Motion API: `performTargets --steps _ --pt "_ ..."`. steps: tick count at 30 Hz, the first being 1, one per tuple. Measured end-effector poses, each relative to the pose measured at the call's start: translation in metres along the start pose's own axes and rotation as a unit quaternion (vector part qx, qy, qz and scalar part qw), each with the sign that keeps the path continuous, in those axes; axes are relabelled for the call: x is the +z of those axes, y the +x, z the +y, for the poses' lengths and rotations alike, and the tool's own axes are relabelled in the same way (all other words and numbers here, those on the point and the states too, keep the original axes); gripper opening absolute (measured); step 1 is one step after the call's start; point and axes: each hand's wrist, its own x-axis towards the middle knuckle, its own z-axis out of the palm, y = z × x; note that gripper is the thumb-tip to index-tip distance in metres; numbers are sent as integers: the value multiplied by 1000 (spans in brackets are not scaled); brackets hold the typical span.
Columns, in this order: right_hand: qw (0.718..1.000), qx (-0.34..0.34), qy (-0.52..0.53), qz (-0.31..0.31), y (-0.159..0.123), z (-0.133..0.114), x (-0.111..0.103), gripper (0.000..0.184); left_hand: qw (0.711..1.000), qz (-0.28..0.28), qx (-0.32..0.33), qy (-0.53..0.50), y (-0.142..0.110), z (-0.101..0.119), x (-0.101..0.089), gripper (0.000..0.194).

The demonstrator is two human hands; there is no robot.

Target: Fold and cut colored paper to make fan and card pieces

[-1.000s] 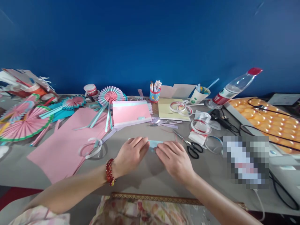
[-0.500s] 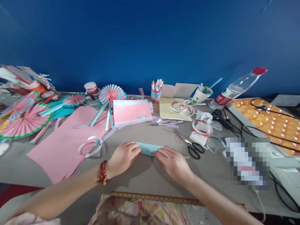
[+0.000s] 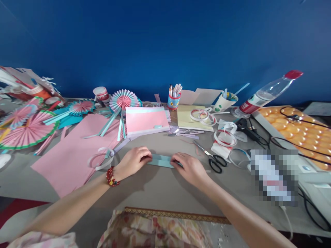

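Observation:
Between my hands, on the grey table (image 3: pixel 165 187), lies a light blue strip of folded paper (image 3: pixel 161 161). My left hand (image 3: pixel 133 160), with a red bead bracelet at the wrist, grips the strip's left end, fingers closed. The right end is pinched by my right hand (image 3: pixel 190 167), its fingers curled over the paper. Black-handled scissors (image 3: pixel 214 160) rest just right of my right hand. Left of my left hand, a white tape roll (image 3: pixel 104 159) lies on a pink paper sheet (image 3: pixel 64 158).
Pleated paper fans (image 3: pixel 124 100) stand and lie at the left. A pen cup (image 3: pixel 173 101) and a paper cup (image 3: pixel 224 103) stand at the back. More tape rolls (image 3: pixel 224 138), a leaning plastic bottle (image 3: pixel 263 96), and black cables (image 3: pixel 254 136) occupy the right. A blue wall (image 3: pixel 165 44) closes the back.
My fingers have shifted on the light blue paper, and a crease line now shows along it. Both hands remain at its ends. The view has moved slightly.

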Motion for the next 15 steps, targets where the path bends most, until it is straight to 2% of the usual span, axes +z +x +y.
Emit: performTargets --steps 5,15 --pt "1000 21 -3 3 0 0 1 8 1000 -15 -6 -1 1 -3 -2 10" --pt "1000 18 4 0 0 1 3 7 1000 -17 15 9 -1 -5 0 11"
